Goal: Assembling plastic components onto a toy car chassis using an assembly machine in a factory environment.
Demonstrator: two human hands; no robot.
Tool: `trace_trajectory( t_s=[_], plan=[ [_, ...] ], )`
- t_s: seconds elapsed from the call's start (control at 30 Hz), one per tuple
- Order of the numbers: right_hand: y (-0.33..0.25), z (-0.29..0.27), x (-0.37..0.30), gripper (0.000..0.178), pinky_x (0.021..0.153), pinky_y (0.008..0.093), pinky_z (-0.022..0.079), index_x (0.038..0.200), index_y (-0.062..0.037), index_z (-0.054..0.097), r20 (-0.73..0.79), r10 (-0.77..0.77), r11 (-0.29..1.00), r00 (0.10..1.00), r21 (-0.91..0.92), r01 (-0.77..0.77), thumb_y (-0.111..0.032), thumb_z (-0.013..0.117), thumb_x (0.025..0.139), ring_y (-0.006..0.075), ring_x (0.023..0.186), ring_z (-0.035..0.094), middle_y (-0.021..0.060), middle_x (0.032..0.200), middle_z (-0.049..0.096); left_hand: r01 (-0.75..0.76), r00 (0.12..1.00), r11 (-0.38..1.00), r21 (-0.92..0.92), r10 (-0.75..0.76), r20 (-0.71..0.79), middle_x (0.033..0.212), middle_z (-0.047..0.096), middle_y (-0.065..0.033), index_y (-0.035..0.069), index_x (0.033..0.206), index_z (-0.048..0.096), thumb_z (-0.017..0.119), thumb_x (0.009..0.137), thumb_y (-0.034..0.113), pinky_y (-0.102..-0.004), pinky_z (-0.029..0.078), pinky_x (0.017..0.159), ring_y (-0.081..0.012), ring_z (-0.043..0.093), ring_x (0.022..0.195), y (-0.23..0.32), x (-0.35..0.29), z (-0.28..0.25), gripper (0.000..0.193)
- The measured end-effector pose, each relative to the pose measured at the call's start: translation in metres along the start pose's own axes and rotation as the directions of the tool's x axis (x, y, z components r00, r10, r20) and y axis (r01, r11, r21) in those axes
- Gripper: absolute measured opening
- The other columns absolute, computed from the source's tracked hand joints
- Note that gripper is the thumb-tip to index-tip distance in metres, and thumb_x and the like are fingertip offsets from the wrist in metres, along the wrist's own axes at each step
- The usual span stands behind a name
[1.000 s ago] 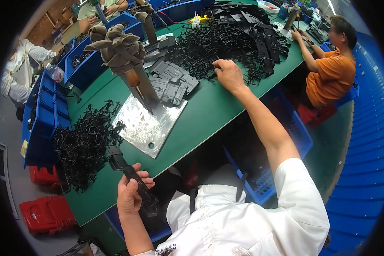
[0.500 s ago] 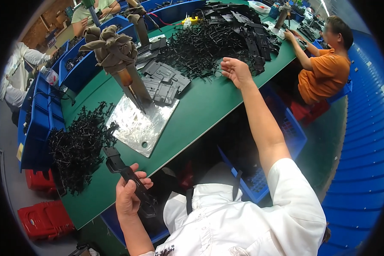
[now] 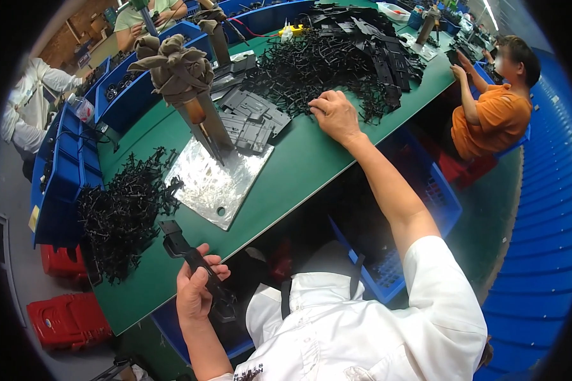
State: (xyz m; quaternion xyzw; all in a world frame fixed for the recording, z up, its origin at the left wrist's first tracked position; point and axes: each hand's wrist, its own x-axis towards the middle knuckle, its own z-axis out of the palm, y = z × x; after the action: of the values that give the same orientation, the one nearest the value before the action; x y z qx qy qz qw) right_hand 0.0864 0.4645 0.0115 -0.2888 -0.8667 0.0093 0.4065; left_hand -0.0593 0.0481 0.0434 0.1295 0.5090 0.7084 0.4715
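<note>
In my left hand (image 3: 194, 295), at the table's near edge, is a long black plastic part (image 3: 179, 244), with fingers and thumb closed around its middle. It tilts, its flat end pointing up and away over the green tabletop (image 3: 267, 197). My right hand (image 3: 340, 117) reaches out to the near edge of a big heap of thin black plastic pieces (image 3: 299, 70). Its fingertips are pinched together; whatever they hold is too small or hidden. Between the hands, a silvery plate (image 3: 216, 184) lies under an upright tool with a cloth-wrapped top (image 3: 175, 70) and a downward metal tip.
Another heap of thin black pieces (image 3: 117, 222) lies at the left. Flat black panels (image 3: 254, 117) are stacked behind the plate. Blue bins (image 3: 67, 171) line the left edge. A co-worker in an orange shirt (image 3: 492, 120) sits at the right; a blue crate (image 3: 442, 197) stands below the table.
My right hand has moved left along the heap's near edge, and its fingers have closed from loosely apart to a pinch. My left hand still holds the black part. The orange-shirted co-worker's hands have moved.
</note>
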Motion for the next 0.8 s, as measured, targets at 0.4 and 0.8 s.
trace_trajectory(
  t_s=[0.4,0.8],
  plan=[
    [0.046,-0.023,0.031,0.008,0.069,0.0326,0.039,0.071,-0.0109,0.059,0.593,0.638,-0.214,0.491,0.749,-0.627,-0.018,0.057,0.073,0.0159,0.072,0.055,0.0060,0.082,0.067,-0.006,0.999,1.000,-0.019,0.007,0.047,0.098,0.057,-0.0155,-0.009,0.124,0.035,0.071,0.072,0.019,-0.0327,0.052,0.070,-0.0210,0.062,0.079,0.000,-0.005,0.000,0.070],
    [0.022,-0.046,-0.014,0.017,0.075,0.0364,0.048,0.091,0.0020,0.054,0.751,0.329,-0.619,0.572,0.629,-0.470,-0.012,0.046,0.087,0.0287,0.094,0.058,0.0130,0.095,0.059,0.054,0.976,0.998,-0.039,-0.045,0.213,0.116,0.050,-0.0268,-0.009,0.132,0.025,0.069,0.073,0.034,-0.0393,0.049,0.086,-0.0311,0.059,0.099,-0.002,0.007,0.013,0.086]
  ],
)
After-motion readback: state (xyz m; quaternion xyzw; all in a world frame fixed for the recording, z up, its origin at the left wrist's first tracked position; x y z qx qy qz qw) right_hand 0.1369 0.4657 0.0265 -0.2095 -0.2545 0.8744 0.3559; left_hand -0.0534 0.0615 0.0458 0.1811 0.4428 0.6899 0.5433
